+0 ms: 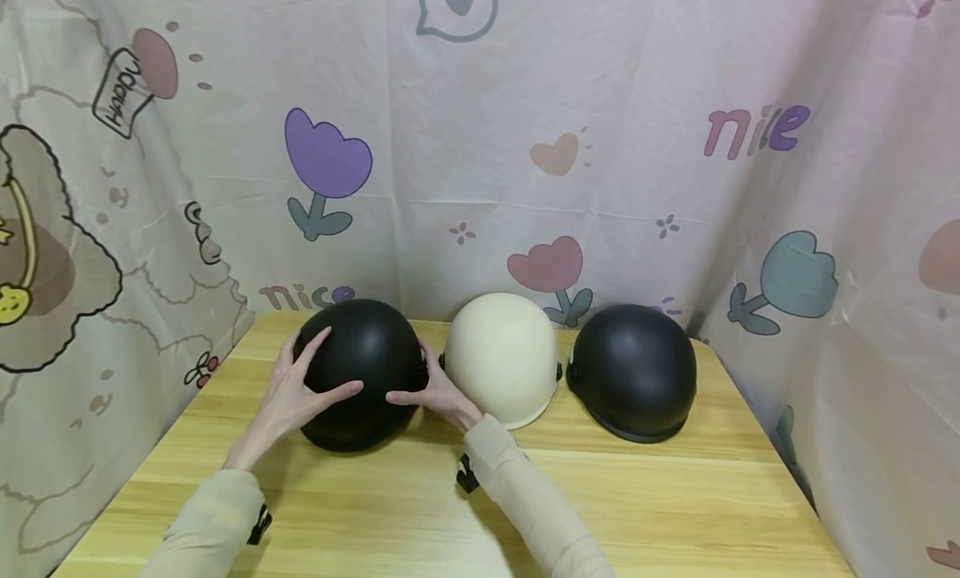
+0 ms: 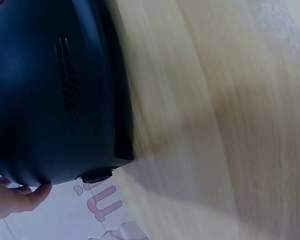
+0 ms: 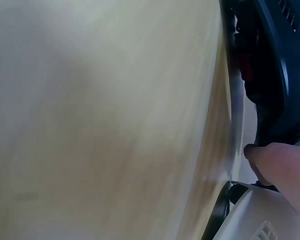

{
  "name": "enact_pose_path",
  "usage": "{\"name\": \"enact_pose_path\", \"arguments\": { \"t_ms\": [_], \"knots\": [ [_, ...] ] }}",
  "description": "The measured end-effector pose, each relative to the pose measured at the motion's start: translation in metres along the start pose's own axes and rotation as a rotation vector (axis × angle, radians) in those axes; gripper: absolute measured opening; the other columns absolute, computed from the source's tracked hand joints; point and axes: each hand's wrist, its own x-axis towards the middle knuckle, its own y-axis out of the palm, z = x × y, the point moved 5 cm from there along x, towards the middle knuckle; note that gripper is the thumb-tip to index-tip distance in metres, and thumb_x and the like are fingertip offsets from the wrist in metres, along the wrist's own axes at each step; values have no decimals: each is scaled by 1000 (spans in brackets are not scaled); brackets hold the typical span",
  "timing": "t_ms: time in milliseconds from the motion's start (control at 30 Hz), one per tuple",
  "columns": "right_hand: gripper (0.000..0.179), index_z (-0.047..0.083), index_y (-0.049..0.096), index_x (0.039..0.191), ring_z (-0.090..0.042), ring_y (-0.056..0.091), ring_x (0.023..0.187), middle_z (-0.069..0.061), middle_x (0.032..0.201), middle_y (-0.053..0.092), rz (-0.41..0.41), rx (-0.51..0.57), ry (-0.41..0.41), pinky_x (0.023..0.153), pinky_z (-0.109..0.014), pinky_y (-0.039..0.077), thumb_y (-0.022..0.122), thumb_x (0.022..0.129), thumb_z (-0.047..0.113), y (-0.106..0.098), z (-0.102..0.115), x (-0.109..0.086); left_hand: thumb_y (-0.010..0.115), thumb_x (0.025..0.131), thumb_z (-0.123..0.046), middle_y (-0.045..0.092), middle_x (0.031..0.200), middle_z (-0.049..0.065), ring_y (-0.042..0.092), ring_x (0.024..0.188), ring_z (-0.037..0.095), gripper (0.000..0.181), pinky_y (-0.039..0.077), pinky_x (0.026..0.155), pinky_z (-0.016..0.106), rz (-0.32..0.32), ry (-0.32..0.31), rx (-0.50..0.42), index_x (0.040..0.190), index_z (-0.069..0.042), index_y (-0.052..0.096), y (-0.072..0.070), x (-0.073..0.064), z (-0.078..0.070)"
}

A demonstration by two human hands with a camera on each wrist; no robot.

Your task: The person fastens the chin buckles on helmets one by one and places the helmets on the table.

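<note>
Both hands hold a black helmet [image 1: 363, 353], a smooth rounded shell on the left part of the table. My left hand [image 1: 296, 391] grips its left side, thumb across the near face and fingers spread along the shell. On the right side, my right hand [image 1: 438, 391] has its thumb on the near face, with fingers at the edge partly hidden. The left wrist view shows vent slots on the black shell [image 2: 30, 110] and fingertips [image 2: 37, 197] touching its edge. In the right wrist view, the rim [image 3: 275, 90] stands apart from the tabletop, with dark straps beneath.
A cream helmet [image 1: 501, 357] stands close beside my right hand and forearm. Farther right is another black helmet [image 1: 637, 370]. All are on a wooden table [image 1: 360, 511], with a patterned curtain [image 1: 465, 145] behind and at both sides.
</note>
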Motion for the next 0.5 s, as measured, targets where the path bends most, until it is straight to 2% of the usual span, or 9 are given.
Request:
{"name": "enact_pose_path", "arguments": {
  "t_ms": [300,500],
  "knots": [
    [117,32,5,163,-29,29,149,-9,164,26,2,-33,-18,123,-59,22,87,79,26,1,-3,2,81,78,-53,-2,168,26,12,147,60,104,24,100,86,3,-6,34,161,-30,23,4,1,2],
    [116,31,4,163,-31,23,152,-9,168,18,8,-16,-10,124,-62,17,86,81,23,2,-4,4,81,78,-55,-1,168,27,13,148,59,105,24,101,85,0,-2,61,161,-29,23,6,2,2]
  ]
}}
